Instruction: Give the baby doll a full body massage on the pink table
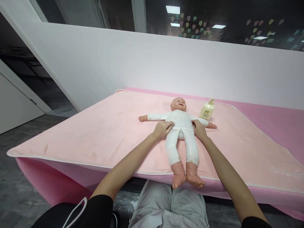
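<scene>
A baby doll (181,126) with a white cloth body lies on its back on a light pink blanket (95,126). Its head points toward the wall, its arms are spread, and its feet reach over the table's front edge. At the doll's waist on the left side, my left hand (163,128) has its fingers curled against the cloth. Opposite it, my right hand (199,129) grips the other side of the waist, fingers partly behind the doll's side. A pale yellow pump bottle (207,110) is beside the doll's arm on the right.
A white wall panel (152,63) rises behind the table, with dark glass above it bearing heart stickers. Darker pink cloth (282,126) shows under the blanket at right and hangs over the front edge. A white door (19,101) is at far left.
</scene>
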Demonstrator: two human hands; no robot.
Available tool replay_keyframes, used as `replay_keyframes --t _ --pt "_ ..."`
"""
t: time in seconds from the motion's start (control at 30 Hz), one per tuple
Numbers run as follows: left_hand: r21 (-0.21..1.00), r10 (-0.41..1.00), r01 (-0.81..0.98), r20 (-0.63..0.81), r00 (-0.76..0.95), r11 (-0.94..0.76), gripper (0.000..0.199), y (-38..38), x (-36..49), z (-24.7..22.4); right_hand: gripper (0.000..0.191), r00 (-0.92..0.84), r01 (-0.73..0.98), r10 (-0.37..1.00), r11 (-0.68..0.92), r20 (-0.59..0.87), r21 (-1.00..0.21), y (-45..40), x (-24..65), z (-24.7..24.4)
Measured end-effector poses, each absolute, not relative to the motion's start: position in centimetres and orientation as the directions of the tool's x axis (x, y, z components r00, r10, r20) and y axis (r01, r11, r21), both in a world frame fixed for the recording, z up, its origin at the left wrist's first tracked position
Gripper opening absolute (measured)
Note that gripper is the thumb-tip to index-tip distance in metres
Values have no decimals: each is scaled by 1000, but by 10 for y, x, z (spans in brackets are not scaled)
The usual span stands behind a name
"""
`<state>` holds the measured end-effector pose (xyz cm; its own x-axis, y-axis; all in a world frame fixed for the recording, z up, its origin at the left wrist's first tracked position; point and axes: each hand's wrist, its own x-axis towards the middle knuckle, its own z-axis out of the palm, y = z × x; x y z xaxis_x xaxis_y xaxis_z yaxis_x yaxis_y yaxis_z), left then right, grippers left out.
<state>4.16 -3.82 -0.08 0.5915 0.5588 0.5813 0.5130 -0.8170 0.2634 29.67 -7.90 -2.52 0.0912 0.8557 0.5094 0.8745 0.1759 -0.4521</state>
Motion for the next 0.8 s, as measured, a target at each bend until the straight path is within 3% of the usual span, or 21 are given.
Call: replay_keyframes --t 0.63,0.8 --pt "309 580 502 571 582 -808 24 -39 42 1 27 94 893 864 147 494 -426 -81 294 -24" --pt "246 435 369 648 625 -896 24 -60 45 15 23 128 958 866 18 482 -287 -81 295 -26"
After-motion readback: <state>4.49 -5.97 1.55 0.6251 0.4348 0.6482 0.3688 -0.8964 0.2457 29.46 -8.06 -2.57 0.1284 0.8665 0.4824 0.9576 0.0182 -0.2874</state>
